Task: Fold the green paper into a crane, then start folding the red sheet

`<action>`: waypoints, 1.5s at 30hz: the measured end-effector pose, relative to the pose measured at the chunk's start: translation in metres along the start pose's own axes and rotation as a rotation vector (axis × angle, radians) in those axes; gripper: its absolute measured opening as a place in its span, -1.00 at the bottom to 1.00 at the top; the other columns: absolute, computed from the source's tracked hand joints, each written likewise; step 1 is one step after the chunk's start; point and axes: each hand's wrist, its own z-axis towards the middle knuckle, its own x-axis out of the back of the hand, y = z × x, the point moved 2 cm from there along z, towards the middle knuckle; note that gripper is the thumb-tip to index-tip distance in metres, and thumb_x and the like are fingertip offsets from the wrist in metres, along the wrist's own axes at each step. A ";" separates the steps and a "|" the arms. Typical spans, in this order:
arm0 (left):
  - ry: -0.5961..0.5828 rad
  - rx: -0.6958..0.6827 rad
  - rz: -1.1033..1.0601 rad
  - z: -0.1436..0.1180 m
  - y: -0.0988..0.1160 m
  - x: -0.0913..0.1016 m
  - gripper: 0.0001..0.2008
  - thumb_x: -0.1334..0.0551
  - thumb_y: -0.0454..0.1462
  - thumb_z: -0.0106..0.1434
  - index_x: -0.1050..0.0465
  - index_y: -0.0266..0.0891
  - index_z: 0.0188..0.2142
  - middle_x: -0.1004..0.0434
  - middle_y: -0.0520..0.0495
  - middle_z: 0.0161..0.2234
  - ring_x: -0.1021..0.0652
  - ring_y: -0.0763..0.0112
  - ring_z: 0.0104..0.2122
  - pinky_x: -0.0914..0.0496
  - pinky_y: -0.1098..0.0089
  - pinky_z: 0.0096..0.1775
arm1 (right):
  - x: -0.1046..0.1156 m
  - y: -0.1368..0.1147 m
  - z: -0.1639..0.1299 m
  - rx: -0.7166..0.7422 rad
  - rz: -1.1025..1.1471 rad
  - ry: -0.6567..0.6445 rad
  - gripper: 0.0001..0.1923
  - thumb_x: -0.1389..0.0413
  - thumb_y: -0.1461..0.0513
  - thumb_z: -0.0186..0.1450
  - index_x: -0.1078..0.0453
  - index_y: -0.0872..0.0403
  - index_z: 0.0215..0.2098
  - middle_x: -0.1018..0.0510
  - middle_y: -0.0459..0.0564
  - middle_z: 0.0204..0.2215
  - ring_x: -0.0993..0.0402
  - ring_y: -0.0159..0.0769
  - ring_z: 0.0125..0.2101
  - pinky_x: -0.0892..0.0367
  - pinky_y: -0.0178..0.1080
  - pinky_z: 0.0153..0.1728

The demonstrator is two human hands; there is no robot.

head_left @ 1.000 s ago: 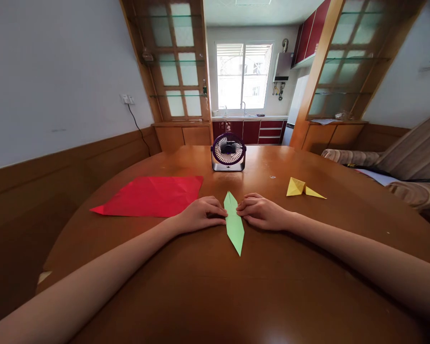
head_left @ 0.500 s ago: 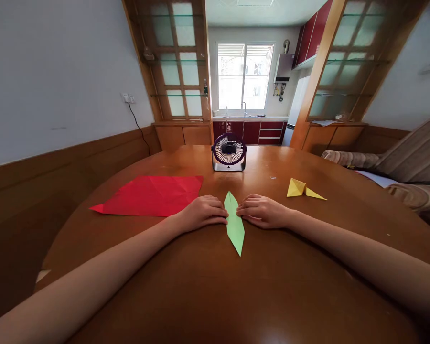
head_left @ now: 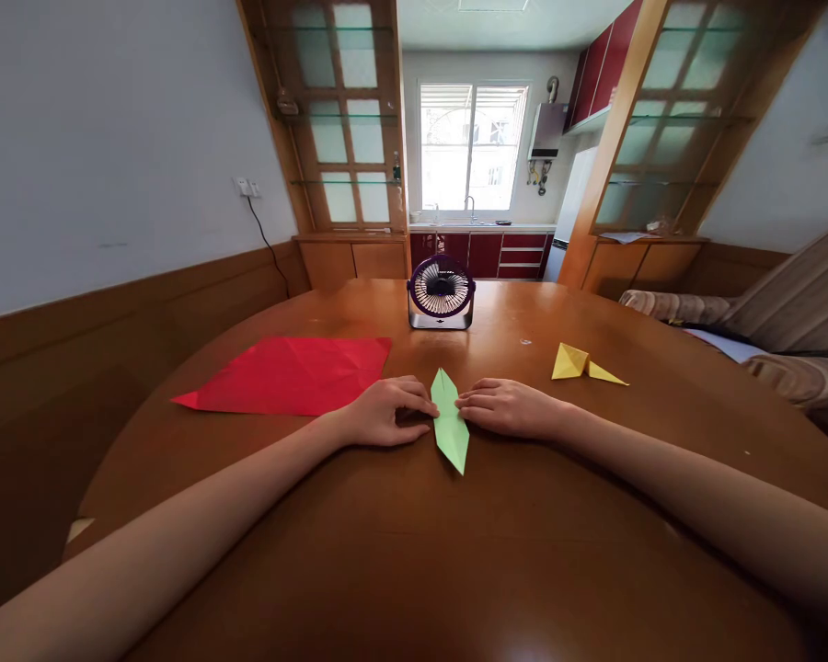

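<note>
A narrow green folded paper (head_left: 451, 428) with pointed ends lies before me, a slit at its far tip and its near tip toward me. My left hand (head_left: 395, 411) rests at its left edge, fingertips touching or almost touching it. A gap shows between that hand's thumb and index finger. From the right, my right hand (head_left: 498, 407) has its fingertips on the paper's edge, its thumb mostly hidden. Just beyond my left hand lies a large creased sheet of red paper (head_left: 290, 375).
A yellow folded paper piece (head_left: 571, 361) sits to the right on the round wooden table (head_left: 414, 570). A small dark desk fan (head_left: 442, 290) stands at the back. A striped chair (head_left: 793, 313) is beyond the table's right edge.
The green paper's near tip appears farther from me and the paper looks shorter. My left thumb has parted from the fingers and come off the paper's edge. The right hand has barely shifted.
</note>
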 end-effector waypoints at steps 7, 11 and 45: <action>0.029 0.024 0.021 0.001 -0.001 -0.004 -0.76 -0.25 -0.13 0.28 -0.58 -0.19 -0.17 -0.58 -0.12 -0.30 -0.52 0.34 -0.27 -0.38 0.37 -0.21 | -0.004 0.002 0.000 -0.177 0.162 0.099 -0.76 0.08 0.27 0.41 -0.43 0.11 -0.16 -0.58 0.07 -0.32 -0.49 -0.25 -0.30 -0.40 -0.18 -0.21; 0.059 0.088 0.072 0.005 0.003 -0.007 -0.76 -0.17 -0.16 0.34 -0.58 -0.18 -0.30 -0.55 -0.05 -0.38 -0.50 0.38 -0.32 -0.33 0.38 -0.23 | -0.004 0.001 0.002 -0.284 0.320 0.111 -0.79 0.05 0.26 0.38 -0.43 0.12 -0.25 -0.49 0.01 -0.44 -0.39 -0.29 -0.41 -0.35 -0.21 -0.26; 0.333 0.807 -0.252 0.008 -0.010 -0.029 -0.82 -0.40 -0.17 -0.04 -0.50 -0.21 -0.56 -0.60 -0.04 -0.44 -0.56 0.16 -0.13 -0.37 0.24 -0.05 | -0.008 -0.007 0.008 -0.601 0.455 0.192 -0.83 -0.06 0.28 0.34 -0.36 0.11 -0.09 -0.45 0.10 -0.15 -0.43 -0.23 -0.18 -0.39 -0.14 -0.12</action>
